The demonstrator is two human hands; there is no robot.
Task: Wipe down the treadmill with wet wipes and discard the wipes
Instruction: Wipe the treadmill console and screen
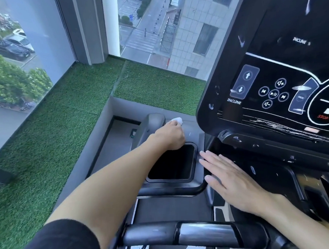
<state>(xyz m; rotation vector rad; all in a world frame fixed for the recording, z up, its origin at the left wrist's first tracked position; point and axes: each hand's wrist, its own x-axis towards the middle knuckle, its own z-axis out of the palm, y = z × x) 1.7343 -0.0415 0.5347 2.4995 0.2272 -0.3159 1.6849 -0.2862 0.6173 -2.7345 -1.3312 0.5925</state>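
Reaching past the fake grass ledge [46, 140] on my left, my left hand [170, 135] clutches the wet wipe [176, 120] against the treadmill [173, 207] tray, just beyond the cup holder's [170, 180] far rim. My right hand [233, 179] lies flat, grasping nothing, beside the holder's right edge, with the console [272, 92] close above and the handlebar [203, 234] crossing below.

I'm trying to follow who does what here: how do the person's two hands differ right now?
The left hand grips a white wipe; the right hand holds nothing. The left hand's fingers curl, the right hand's lie straight and flat. The left hand reaches beyond the black pocket; the right hand rests beside it, nearer the person. Both are bare.
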